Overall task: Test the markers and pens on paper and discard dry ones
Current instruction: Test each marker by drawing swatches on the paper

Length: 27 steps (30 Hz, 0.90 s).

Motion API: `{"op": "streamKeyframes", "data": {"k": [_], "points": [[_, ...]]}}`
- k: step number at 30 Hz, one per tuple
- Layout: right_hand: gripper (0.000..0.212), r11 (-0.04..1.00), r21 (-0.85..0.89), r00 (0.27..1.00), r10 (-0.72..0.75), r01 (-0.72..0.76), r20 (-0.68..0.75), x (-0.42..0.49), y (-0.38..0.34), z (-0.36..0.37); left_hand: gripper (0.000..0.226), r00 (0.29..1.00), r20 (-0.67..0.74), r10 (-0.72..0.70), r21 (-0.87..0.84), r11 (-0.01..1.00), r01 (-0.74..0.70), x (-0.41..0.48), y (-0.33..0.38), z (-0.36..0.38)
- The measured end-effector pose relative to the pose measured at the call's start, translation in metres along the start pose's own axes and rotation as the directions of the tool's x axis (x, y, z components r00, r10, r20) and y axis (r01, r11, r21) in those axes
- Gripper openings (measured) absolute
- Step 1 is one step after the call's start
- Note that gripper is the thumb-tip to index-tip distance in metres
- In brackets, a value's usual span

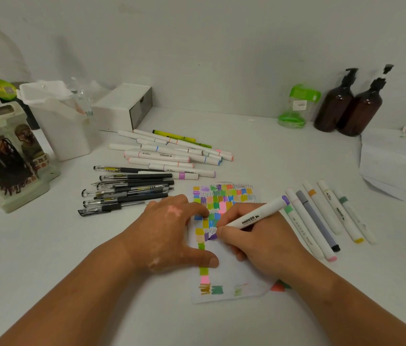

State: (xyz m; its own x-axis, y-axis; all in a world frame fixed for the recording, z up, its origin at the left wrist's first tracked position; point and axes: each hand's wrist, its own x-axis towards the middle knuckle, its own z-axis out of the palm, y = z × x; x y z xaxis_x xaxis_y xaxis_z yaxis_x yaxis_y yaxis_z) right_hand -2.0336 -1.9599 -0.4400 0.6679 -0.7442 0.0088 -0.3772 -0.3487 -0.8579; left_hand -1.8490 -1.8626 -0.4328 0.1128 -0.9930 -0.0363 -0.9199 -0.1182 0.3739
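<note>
Left hand [169, 228] lies flat with fingers spread, pressing the paper [232, 270] at its 9 o'clock edge and holding nothing. Right hand [254, 243] pinches a white marker [254, 217] in a writing grip. Its tip touches the paper on a purple swatch near the sheet's middle, and its purple back end points to 2 o'clock. The paper sits on the table [272, 151], centre-front, covered in coloured swatches at top and down the left side. A marker pile [172, 156] lies at 11 o'clock from the paper, and black pens [127, 191] are bunched at 10 o'clock, just beside the left hand. Six or so sorted markers [321, 216] lie side by side at 3 o'clock. A white bin [59, 121] and small box [124, 106] stand at far 10–11 o'clock. Two brown pump bottles [346, 103] and a green jar [296, 106] stand at 1 o'clock by the wall. A white stack [396, 166] sits at far 2 o'clock.
</note>
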Motion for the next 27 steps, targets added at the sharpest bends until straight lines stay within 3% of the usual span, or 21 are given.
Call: {"op": "streamKeyframes", "data": {"k": [12,16,18,21,23,27], "points": [[0.008,1.000,0.018,0.999,0.023,-0.022,-0.030,0.000,-0.002,0.001,0.091,1.000,-0.003,-0.005,0.017,1.000,0.005,-0.001,0.000,0.000],[0.013,0.974,0.228,0.996,0.016,0.005,-0.090,-0.002,-0.006,-0.004,0.089,1.000,-0.015,-0.022,-0.008,1.000,0.022,-0.002,0.002,-0.001],[0.014,0.928,0.368,0.988,0.004,0.053,-0.154,-0.001,-0.007,-0.012,0.078,0.996,-0.070,-0.046,-0.100,0.994,0.039,-0.002,0.004,-0.003],[0.016,0.872,0.478,0.976,0.000,0.107,-0.219,0.002,-0.008,-0.023,0.028,0.974,-0.200,-0.107,-0.442,0.897,0.007,-0.001,0.004,-0.004],[0.013,0.863,0.490,0.972,-0.001,0.119,-0.234,0.004,-0.008,-0.027,0.031,0.967,-0.211,-0.146,-0.618,0.786,-0.016,-0.001,0.003,-0.007],[0.006,0.834,0.540,0.977,0.000,0.117,-0.211,0.005,-0.007,-0.029,0.047,0.972,-0.184,-0.148,-0.700,0.714,-0.024,0.000,0.003,-0.005]]}}
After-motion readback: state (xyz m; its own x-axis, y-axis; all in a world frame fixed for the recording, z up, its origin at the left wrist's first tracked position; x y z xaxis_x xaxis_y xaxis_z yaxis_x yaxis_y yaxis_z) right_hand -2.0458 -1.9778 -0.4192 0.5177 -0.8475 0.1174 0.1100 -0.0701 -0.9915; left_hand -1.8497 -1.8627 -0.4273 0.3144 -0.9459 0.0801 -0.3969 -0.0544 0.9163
